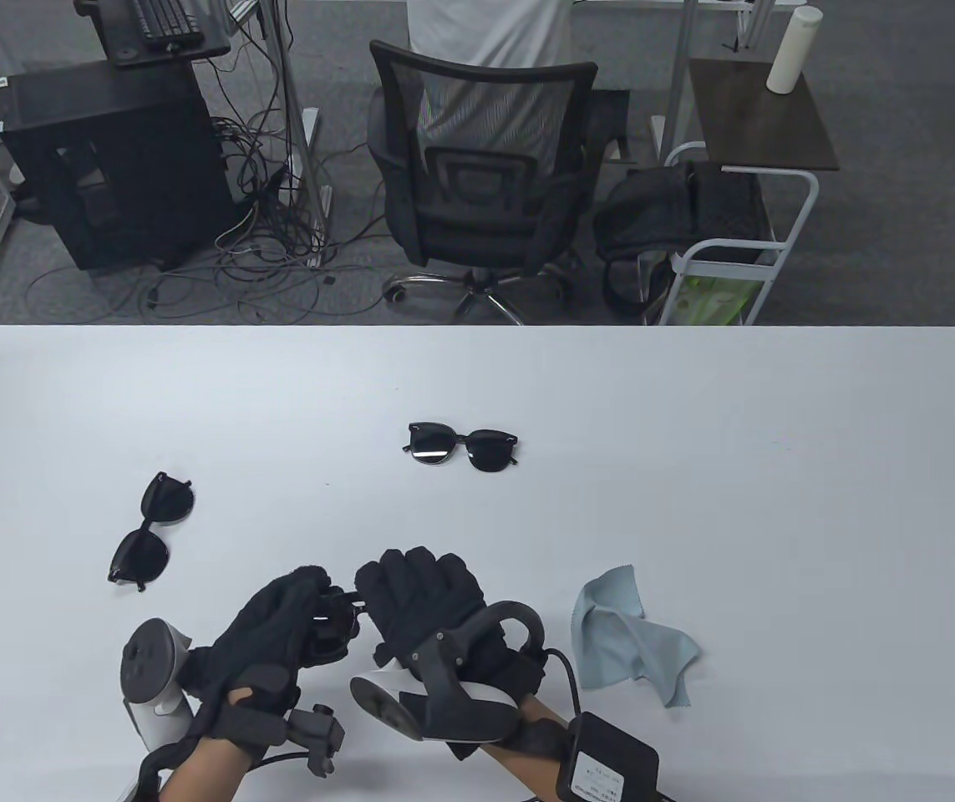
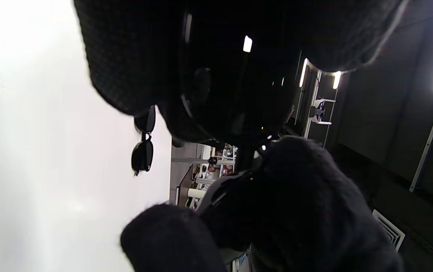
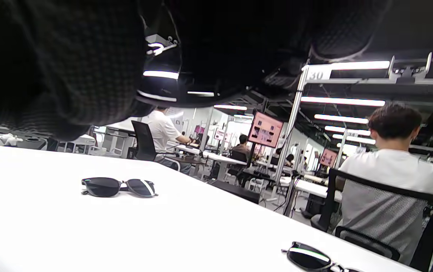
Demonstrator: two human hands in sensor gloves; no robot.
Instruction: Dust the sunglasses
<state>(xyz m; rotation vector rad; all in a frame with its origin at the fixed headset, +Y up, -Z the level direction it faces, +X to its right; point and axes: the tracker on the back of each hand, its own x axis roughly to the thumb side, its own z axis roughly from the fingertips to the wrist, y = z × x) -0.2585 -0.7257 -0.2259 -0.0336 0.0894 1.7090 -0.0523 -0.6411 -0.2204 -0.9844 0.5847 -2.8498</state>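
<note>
Both hands work at the near edge of the white bench. The left hand and right hand, in black knit sensor gloves, are together around one pair of black sunglasses, fingers curled on its glossy frame; a thin temple arm shows between them. In the left wrist view a dark, shiny lens fills the space between the gloved fingers. Each hand carries a tracker strapped to its back.

Just right of the right hand lies a crumpled pale blue cleaning cloth, soft and folded over itself, untouched.

Two more pairs of sunglasses rest on the bench, making three in all. One dark round-lensed pair lies to the left, beyond the left hand, set at an angle. A squarer glossy pair sits further off near the middle, lenses facing up.

Beyond the bench stands a black mesh office chair, and a white cylindrical bottle on a dark side table.
</note>
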